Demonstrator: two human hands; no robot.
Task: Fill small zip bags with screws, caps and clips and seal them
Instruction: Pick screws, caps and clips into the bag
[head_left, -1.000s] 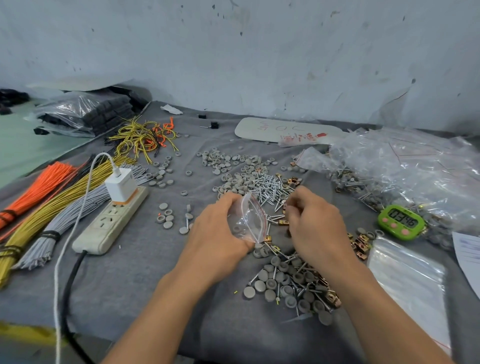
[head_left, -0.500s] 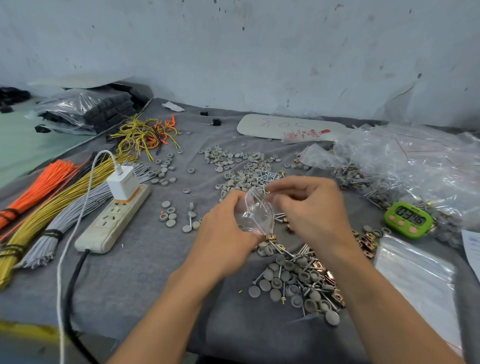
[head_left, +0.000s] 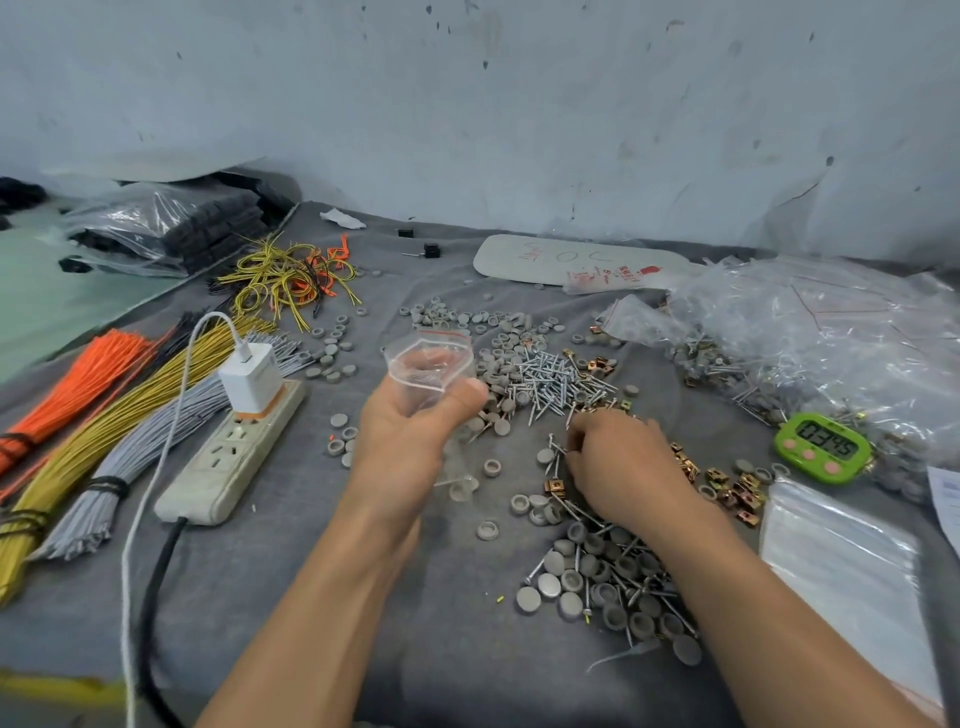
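My zip bag (head_left: 430, 366) is clear glossy plastic, screws (head_left: 550, 376) shiny metal, caps (head_left: 550, 584) matt grey, cloth (head_left: 291, 571) rough.

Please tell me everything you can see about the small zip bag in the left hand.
The zip bag is small, of thin clear plastic, with a red line along its zip edge. Its mouth is held wide open, facing up toward the camera. It looks empty. The left hand grips it from below, raised above the grey cloth, thumb on its right side; fingers show through the plastic. Nothing else touches it.
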